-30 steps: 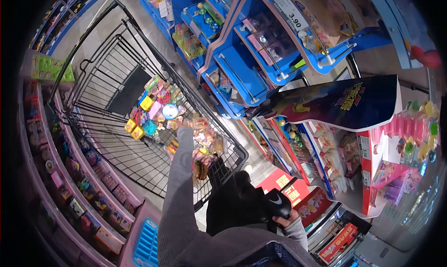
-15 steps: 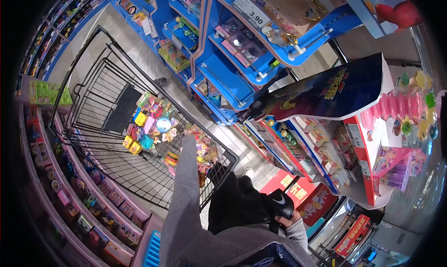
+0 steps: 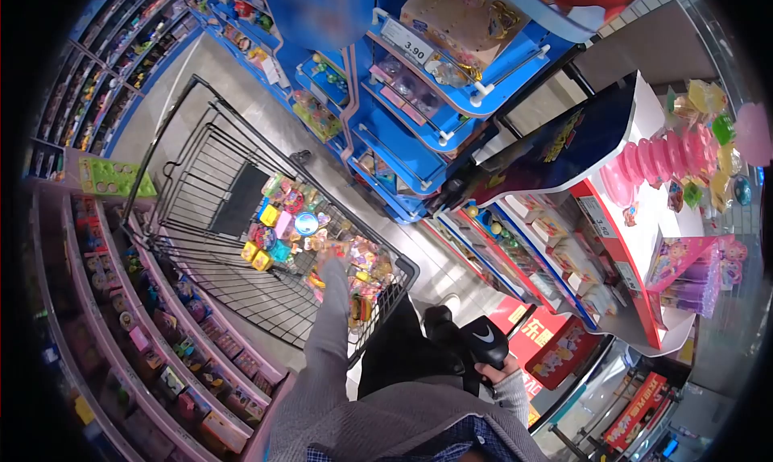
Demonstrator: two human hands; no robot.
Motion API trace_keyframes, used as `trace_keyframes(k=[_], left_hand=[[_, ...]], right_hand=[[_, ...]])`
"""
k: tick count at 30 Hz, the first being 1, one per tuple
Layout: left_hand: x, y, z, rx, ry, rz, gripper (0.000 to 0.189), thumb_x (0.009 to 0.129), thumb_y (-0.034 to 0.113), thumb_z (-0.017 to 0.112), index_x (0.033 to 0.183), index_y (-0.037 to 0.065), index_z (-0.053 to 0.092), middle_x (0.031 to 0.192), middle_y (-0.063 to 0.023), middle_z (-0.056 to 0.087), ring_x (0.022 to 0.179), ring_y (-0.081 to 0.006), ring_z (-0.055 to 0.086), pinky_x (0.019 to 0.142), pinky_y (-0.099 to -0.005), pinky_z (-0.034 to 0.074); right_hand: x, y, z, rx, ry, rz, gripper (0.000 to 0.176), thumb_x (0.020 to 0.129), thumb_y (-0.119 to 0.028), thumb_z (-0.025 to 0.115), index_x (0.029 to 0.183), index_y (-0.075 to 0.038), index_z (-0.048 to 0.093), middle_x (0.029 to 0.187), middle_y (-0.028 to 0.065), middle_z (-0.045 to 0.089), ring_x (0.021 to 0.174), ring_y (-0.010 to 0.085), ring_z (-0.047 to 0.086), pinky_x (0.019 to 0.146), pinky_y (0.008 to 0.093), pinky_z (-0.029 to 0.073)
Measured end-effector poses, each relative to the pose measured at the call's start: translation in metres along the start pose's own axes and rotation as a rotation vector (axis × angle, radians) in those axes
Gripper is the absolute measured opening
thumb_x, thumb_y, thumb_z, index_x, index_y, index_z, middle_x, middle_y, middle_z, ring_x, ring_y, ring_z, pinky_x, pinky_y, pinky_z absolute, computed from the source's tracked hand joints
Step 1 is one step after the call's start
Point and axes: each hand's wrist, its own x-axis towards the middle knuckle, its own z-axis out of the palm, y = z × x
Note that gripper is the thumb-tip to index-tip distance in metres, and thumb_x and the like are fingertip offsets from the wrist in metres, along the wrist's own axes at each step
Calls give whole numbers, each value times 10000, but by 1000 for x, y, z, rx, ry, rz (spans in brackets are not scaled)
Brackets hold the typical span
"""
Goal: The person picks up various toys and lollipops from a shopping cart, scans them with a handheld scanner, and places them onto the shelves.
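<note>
My left hand (image 3: pixel 332 258), blurred, reaches down into a black wire shopping cart (image 3: pixel 193 160). It is over a pile of small, colourful packaged toys (image 3: pixel 372 262), and its fingers are too smeared to read. Beside it in the cart lie a round blue-and-white item (image 3: pixel 306 224), yellow blocks (image 3: pixel 256 256) and a pink piece (image 3: pixel 283 222). Close to my body, my right hand (image 3: pixel 499 371) is closed on the lower edge of a black item with a white swoosh (image 3: pixel 485 341).
Blue shelves (image 3: pixel 394 152) with small goods run behind the cart. Curved pink shelves (image 3: pixel 181 361) full of toys stand at the left. At the right is a display rack (image 3: pixel 612 245) with hanging pink toys (image 3: pixel 660 164). Red signs (image 3: pixel 535 333) lie low beside it.
The view has shifted, so the cart and its toys appear farther right and slightly lower. More of my left hand shows over the pile. My right hand keeps its hold on the black item.
</note>
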Motion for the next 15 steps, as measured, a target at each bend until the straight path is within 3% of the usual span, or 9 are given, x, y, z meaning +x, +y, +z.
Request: trace_keyframes(k=[1, 5, 9, 12, 14, 15], left_hand=[[-71, 61, -3, -183, -305, 51, 307, 728, 205, 632, 955, 39, 510, 844, -38, 547, 730, -123, 507, 618, -239, 420], [-102, 56, -51, 10, -296, 84, 341, 777, 194, 560, 1067, 32, 484, 895, -42, 547, 736, -127, 508, 617, -235, 423], [-157, 75, -54, -264, -357, 35, 307, 773, 185, 541, 1035, 31, 497, 867, -43, 545, 727, -130, 510, 608, -237, 424], [-219, 105, -37, -291, -406, 154, 256, 753, 166, 539, 972, 35, 518, 827, -41, 542, 702, -129, 512, 588, -238, 424], [-257, 119, -21, 5, -433, 522, 204, 737, 150, 550, 907, 39, 529, 800, -37, 542, 671, -118, 513, 570, -239, 423], [-279, 127, -14, -4, -448, 538, 204, 737, 150, 550, 907, 39, 529, 800, -37, 542, 671, -118, 513, 570, -239, 423]], right_hand=[[2, 1, -2, -2, -4, 0, 265, 633, -43, 649, 876, -8, 549, 649, 19, 565, 474, 81, 499, 444, 207, 412], [13, 9, -9, 90, -46, 22, 261, 636, -48, 647, 874, -9, 548, 657, 17, 566, 472, 83, 493, 440, 208, 413], [17, 0, -17, 49, -102, -37, 261, 630, -75, 661, 858, -11, 550, 618, 14, 553, 470, 78, 487, 439, 212, 394], [17, 5, -39, 52, -124, -106, 252, 630, -85, 671, 843, -14, 556, 609, 15, 554, 469, 75, 490, 442, 213, 390], [14, 7, -55, 46, -141, -145, 243, 633, -82, 671, 837, -15, 558, 612, 14, 556, 471, 76, 493, 446, 214, 395], [12, 10, -65, 77, -153, -188, 234, 636, -74, 670, 834, -16, 560, 617, 13, 559, 475, 76, 498, 452, 214, 401]])
